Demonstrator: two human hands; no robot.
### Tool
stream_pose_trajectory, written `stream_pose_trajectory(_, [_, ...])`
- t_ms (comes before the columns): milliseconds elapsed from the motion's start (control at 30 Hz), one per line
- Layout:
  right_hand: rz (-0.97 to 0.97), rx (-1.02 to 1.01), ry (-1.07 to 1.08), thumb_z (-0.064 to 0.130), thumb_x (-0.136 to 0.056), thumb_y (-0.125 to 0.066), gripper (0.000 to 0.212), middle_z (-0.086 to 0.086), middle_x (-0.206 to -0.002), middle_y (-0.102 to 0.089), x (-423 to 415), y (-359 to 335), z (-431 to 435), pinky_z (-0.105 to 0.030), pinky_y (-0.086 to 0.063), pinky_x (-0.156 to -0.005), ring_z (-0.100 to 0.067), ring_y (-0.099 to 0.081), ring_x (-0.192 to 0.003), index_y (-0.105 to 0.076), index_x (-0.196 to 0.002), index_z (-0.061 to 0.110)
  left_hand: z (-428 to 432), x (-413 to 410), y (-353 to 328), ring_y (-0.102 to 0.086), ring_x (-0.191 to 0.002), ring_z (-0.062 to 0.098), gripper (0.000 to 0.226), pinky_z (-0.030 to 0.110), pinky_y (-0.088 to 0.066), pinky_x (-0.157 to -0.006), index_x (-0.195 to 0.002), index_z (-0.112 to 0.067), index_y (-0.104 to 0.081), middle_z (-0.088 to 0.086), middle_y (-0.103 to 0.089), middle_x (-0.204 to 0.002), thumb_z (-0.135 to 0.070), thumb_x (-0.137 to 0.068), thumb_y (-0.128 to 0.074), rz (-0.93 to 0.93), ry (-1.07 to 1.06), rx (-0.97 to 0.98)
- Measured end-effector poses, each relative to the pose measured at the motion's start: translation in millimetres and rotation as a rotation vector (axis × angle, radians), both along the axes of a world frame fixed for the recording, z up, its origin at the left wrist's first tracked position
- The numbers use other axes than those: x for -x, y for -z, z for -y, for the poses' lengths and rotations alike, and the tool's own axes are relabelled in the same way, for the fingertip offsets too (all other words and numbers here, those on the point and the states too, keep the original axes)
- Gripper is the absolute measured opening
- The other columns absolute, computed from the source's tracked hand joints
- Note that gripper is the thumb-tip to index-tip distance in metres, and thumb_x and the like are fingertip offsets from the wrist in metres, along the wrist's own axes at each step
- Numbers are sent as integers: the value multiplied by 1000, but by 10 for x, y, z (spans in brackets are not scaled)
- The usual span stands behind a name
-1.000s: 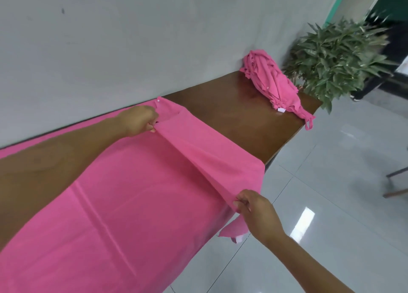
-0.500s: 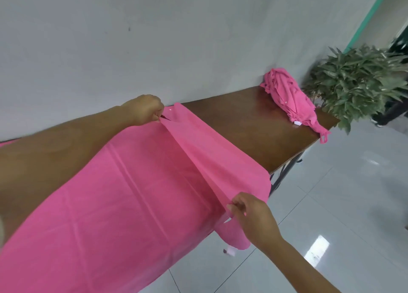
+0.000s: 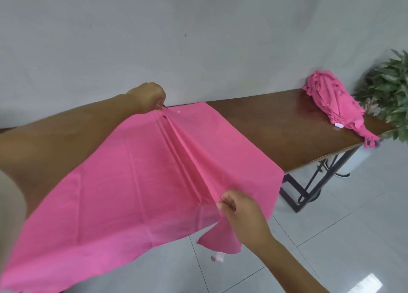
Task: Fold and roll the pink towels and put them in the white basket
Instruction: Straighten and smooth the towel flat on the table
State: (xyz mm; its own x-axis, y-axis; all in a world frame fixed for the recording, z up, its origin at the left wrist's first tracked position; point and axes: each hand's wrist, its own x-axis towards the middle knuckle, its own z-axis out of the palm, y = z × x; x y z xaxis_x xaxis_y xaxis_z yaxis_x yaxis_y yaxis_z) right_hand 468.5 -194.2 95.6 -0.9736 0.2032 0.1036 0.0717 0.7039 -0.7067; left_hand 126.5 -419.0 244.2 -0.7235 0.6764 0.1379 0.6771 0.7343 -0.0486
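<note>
Head view: one towel (image 3: pixel 132 182) lies spread over the counter's (image 3: pixel 276 127) left part, its near edge overhanging.
Progress: first fold only begun, judging by the lifted ridge; rolling and the basket, out of view, remain.
Pile (image 3: pixel 335 102): more towels heaped at the counter's far right corner.
Left grip (image 3: pixel 148 98): fingers curled, pinching the ridge at the far edge.
Right grip (image 3: pixel 240 213): pinching the ridge at the near edge.

Bright, even light; soft wide-angle edges.

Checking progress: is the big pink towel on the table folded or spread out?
Mostly spread. The towel lies open across the table, with only a raised crease pinched between the left hand and right hand.
</note>
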Motion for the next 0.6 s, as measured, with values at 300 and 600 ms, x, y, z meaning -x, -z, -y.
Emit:
stream_pose_trajectory(300, [-33, 113, -144, 19, -94, -68, 16, 5, -74, -63, -148, 66, 648, -36, -51, -67, -17, -58, -69, -61, -80, 24, 788, -382, -88, -57, -87, 27, 10, 39, -50, -77, -80, -10, -70, 0, -55, -86, -6, -82, -79, -12, -101, 11])
stream_pose_trajectory(600, [-26, 172, -219, 21, -93, -67, 14, 11, -78, -66, -175, -50, 1273, -37, -53, -73, -12, -63, -74, -62, -82, 28, 1571, -545, -187, -57, -85, 27, 12, 36, -46, -75, -75, -10, -70, 3, -61, -84, -6, -82, -80, -23, -189, -33])
